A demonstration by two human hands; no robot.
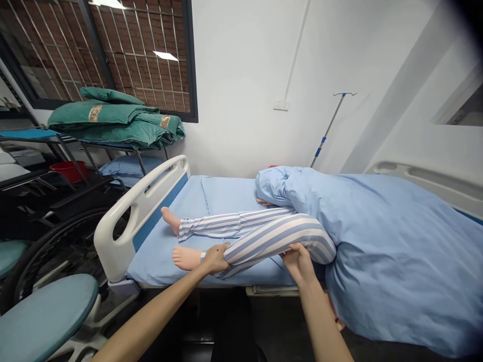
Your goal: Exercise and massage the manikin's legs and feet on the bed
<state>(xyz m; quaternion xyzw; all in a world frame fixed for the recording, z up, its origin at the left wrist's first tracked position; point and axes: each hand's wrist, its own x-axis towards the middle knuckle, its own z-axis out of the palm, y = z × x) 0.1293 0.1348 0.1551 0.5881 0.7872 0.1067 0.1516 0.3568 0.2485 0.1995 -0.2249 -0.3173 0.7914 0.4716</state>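
A figure that looks like a care manikin lies on the bed, its upper body hidden by a light blue quilt [392, 231]. Its near leg [279, 236], in blue-and-white striped trousers, is bent with the knee raised off the sheet. My left hand [216, 258] is closed round the lower shin just above the near foot [186, 257]. Under the leg, close to the knee, my right hand [299, 261] grips from below; some of its fingers are hidden behind the trousers. The far leg [230, 224] lies stretched out, its foot bare.
A white footboard [141, 206] closes the bed's left end. Beyond it stand a wheelchair [56, 251], a teal round stool [49, 319] and folded green quilts [113, 120]. An IV pole [327, 130] rises behind the bed. A manikin hand [335, 311] shows below the quilt.
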